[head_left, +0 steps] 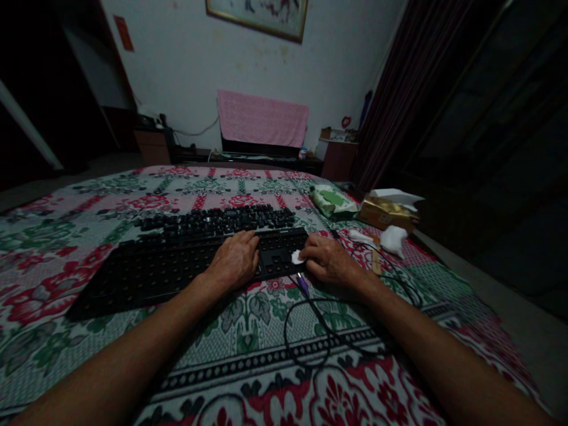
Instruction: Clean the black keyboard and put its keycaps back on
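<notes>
The right hand (328,259) is pinching a white wad (297,257) at the right end of the black keyboard (155,269), its forearm slanting in from the lower right. The left hand (235,257) is resting palm-down across the keyboard, fingers close together; whether it is gripping, I cannot tell. Loose keycaps (217,219) are lying just beyond. A black cable (306,303) is looping nearby, below the right wrist. A green-white packet (333,201) and golden box (388,213) are standing farther right, near the table's edge. Patterned tablecloth (33,236) is stretching leftward.
</notes>
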Demonstrator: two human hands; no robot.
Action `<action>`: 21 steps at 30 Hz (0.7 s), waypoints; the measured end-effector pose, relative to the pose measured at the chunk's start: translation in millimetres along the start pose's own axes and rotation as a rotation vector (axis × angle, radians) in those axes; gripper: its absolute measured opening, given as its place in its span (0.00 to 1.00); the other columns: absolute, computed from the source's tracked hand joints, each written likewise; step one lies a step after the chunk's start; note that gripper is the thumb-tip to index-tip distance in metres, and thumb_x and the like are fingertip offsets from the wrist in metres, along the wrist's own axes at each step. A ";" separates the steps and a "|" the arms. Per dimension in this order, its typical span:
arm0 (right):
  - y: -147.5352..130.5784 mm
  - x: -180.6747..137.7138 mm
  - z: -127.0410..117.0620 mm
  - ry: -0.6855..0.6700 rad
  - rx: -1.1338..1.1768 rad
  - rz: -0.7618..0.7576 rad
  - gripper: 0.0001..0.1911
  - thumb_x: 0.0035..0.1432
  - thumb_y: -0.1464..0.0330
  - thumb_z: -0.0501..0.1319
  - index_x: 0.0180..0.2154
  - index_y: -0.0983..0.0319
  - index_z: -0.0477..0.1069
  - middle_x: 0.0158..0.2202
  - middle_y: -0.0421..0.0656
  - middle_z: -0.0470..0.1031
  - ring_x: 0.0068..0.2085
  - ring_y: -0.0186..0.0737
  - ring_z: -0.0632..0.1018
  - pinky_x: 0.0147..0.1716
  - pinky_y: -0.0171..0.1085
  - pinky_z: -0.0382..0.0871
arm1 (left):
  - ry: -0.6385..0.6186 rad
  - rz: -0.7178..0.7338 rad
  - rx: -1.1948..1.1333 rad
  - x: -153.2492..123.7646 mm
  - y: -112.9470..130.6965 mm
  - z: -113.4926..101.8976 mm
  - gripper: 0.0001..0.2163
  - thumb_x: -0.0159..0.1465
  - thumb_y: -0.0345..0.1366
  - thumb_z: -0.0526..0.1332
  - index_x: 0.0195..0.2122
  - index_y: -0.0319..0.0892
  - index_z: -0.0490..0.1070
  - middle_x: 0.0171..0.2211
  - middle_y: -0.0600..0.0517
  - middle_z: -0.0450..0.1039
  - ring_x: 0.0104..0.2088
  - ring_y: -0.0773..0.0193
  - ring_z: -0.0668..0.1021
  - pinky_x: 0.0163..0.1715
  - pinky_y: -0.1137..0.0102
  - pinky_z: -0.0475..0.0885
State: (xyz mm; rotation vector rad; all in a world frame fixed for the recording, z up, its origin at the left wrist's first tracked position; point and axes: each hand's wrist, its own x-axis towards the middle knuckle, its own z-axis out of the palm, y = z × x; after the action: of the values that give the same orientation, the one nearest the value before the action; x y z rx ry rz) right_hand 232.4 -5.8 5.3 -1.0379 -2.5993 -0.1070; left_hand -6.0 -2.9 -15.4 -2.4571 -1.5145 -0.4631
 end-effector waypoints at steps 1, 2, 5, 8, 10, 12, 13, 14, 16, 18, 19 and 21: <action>0.9 -0.5 -0.1 -0.001 -0.017 0.003 0.12 0.50 0.75 0.52 0.32 0.63 0.73 0.31 0.44 0.65 0.33 0.35 0.66 0.33 0.34 0.59 | -0.001 0.001 0.004 -0.1 -0.1 -0.1 0.17 0.61 0.35 0.47 0.48 0.37 0.65 0.52 0.44 0.65 0.52 0.58 0.66 0.51 0.64 0.63; 2.0 -1.0 -0.1 -0.001 -0.035 0.006 0.11 0.50 0.75 0.52 0.32 0.63 0.72 0.30 0.43 0.65 0.32 0.35 0.66 0.32 0.34 0.58 | -0.001 0.003 0.007 -0.2 -0.2 -0.2 0.17 0.61 0.35 0.47 0.48 0.37 0.66 0.52 0.45 0.65 0.52 0.58 0.66 0.51 0.64 0.63; 5.8 -3.1 -0.4 0.003 -0.079 0.027 0.10 0.50 0.75 0.52 0.29 0.64 0.71 0.29 0.43 0.65 0.31 0.35 0.66 0.31 0.33 0.57 | 0.003 0.015 0.011 -0.4 -0.4 -0.5 0.17 0.61 0.35 0.47 0.47 0.37 0.66 0.51 0.45 0.65 0.52 0.58 0.66 0.51 0.64 0.63; 10.6 -5.6 -2.4 0.011 -0.088 0.054 0.10 0.50 0.75 0.51 0.28 0.64 0.71 0.28 0.43 0.65 0.31 0.35 0.66 0.31 0.33 0.57 | 0.000 0.024 0.010 -0.3 -0.8 -0.2 0.17 0.61 0.35 0.47 0.47 0.36 0.66 0.51 0.44 0.65 0.52 0.58 0.66 0.52 0.64 0.62; 13.9 -6.9 -4.3 0.010 -0.097 0.082 0.10 0.50 0.74 0.52 0.28 0.64 0.71 0.28 0.43 0.65 0.30 0.34 0.66 0.30 0.33 0.57 | 0.002 0.023 0.005 -0.3 -0.9 0.1 0.17 0.61 0.35 0.47 0.47 0.36 0.66 0.51 0.44 0.65 0.52 0.58 0.66 0.52 0.64 0.62; 17.3 -7.7 -5.9 0.005 -0.106 0.121 0.10 0.49 0.74 0.52 0.28 0.63 0.71 0.28 0.42 0.66 0.30 0.34 0.66 0.29 0.32 0.56 | 0.007 0.021 0.001 -0.5 -0.7 0.0 0.16 0.61 0.35 0.47 0.47 0.36 0.66 0.51 0.44 0.65 0.52 0.58 0.66 0.51 0.64 0.62; 19.0 -8.0 -6.4 0.003 -0.108 0.141 0.10 0.49 0.74 0.52 0.27 0.63 0.72 0.28 0.42 0.66 0.29 0.34 0.67 0.28 0.32 0.56 | 0.009 0.019 0.003 -0.6 -0.4 -0.3 0.16 0.61 0.35 0.47 0.47 0.36 0.66 0.51 0.44 0.65 0.52 0.58 0.66 0.51 0.64 0.62; 20.6 -8.4 -6.7 0.003 -0.109 0.160 0.10 0.49 0.74 0.52 0.27 0.63 0.72 0.28 0.42 0.67 0.29 0.34 0.67 0.28 0.32 0.56 | 0.008 0.017 0.006 -0.7 -0.2 -0.6 0.16 0.61 0.35 0.47 0.47 0.36 0.66 0.51 0.44 0.65 0.52 0.58 0.66 0.51 0.64 0.62; 23.8 -9.2 -6.8 0.015 -0.113 0.194 0.10 0.48 0.74 0.52 0.27 0.63 0.72 0.27 0.42 0.67 0.29 0.34 0.67 0.28 0.32 0.56 | 0.004 0.014 0.016 -0.7 0.3 -1.4 0.16 0.61 0.35 0.46 0.46 0.36 0.66 0.50 0.44 0.66 0.52 0.58 0.67 0.51 0.65 0.62; 26.6 -10.1 -6.5 0.027 -0.114 0.215 0.10 0.48 0.74 0.52 0.26 0.63 0.71 0.26 0.42 0.67 0.28 0.34 0.67 0.28 0.32 0.56 | 0.003 0.015 0.019 -0.7 0.6 -2.0 0.16 0.61 0.35 0.46 0.46 0.36 0.66 0.50 0.44 0.66 0.52 0.59 0.67 0.51 0.65 0.62; 27.8 -10.4 -6.4 0.033 -0.112 0.220 0.09 0.48 0.74 0.52 0.25 0.63 0.71 0.26 0.42 0.67 0.28 0.34 0.67 0.28 0.32 0.56 | 0.004 0.017 0.018 -0.7 0.7 -2.1 0.16 0.61 0.35 0.46 0.46 0.37 0.66 0.50 0.45 0.66 0.52 0.59 0.67 0.51 0.65 0.62; 29.0 -10.4 -6.1 0.051 -0.104 0.221 0.09 0.48 0.75 0.52 0.25 0.63 0.71 0.26 0.42 0.67 0.29 0.34 0.68 0.28 0.32 0.57 | 0.005 0.017 0.018 -0.6 0.7 -2.0 0.16 0.61 0.35 0.46 0.46 0.36 0.66 0.50 0.44 0.66 0.52 0.58 0.67 0.51 0.65 0.63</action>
State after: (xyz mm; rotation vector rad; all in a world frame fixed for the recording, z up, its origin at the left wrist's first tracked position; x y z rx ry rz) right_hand 260.9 7.4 5.9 -1.3340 -2.4375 -0.2139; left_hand -6.0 -4.3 -13.8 -2.4508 -1.4885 -0.4501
